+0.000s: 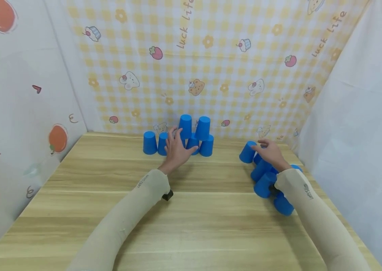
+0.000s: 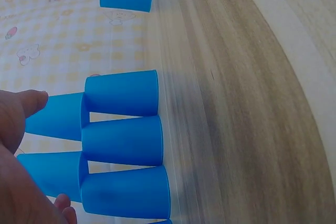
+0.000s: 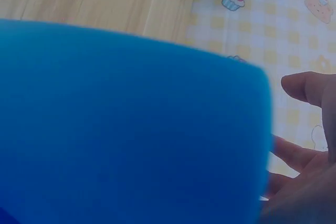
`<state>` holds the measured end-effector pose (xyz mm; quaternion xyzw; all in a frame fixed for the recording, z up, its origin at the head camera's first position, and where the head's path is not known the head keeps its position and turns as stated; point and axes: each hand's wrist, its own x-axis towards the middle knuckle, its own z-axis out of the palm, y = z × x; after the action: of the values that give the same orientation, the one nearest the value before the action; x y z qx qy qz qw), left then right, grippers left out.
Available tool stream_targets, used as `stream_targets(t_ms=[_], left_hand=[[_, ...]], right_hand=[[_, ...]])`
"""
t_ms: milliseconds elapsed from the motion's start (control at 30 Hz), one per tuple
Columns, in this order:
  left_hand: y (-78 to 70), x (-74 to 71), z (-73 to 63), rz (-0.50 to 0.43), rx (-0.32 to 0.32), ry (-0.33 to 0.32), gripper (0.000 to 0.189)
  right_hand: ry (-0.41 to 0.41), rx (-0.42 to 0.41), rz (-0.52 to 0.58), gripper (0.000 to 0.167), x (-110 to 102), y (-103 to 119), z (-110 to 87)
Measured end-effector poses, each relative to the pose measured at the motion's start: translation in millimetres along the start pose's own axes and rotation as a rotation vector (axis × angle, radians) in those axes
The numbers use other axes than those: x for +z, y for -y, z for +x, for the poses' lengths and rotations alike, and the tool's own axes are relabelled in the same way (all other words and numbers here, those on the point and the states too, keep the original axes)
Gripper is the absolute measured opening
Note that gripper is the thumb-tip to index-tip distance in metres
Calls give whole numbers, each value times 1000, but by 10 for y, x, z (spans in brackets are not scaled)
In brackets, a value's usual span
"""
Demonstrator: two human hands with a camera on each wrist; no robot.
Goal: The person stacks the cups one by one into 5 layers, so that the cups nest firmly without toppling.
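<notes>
Several blue cups stand upside down in a row at the back of the table, among them a leftmost cup (image 1: 149,143). Two more, an upper left cup (image 1: 185,126) and an upper right cup (image 1: 202,128), sit on top of that row. My left hand (image 1: 176,151) is in front of the row, fingers spread; in the left wrist view its thumb (image 2: 35,101) overlaps an upper cup. On the right, my right hand (image 1: 272,153) hovers over a group of blue cups, thumb close by the rearmost cup (image 1: 247,152). A large blurred cup (image 3: 131,124) partly hides its fingers.
The right-hand group runs toward the front, with a front cup (image 1: 284,206) nearest me and some cups under my right forearm. A patterned cloth (image 1: 208,75) hangs behind the wooden table (image 1: 184,226). White cloth sides (image 1: 360,113) stand left and right.
</notes>
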<state>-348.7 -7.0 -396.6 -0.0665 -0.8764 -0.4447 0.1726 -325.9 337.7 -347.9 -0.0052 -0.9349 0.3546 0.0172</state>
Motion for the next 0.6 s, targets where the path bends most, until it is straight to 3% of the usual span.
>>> stream_targets(t_ms=[400, 600], left_hand=[[-32, -66, 12, 1, -19, 22, 86], [-21, -64, 19, -8, -31, 41, 85]], right_hand=[[56, 47, -34, 79, -27, -25, -220], [107, 115, -44, 82, 42, -59, -325]])
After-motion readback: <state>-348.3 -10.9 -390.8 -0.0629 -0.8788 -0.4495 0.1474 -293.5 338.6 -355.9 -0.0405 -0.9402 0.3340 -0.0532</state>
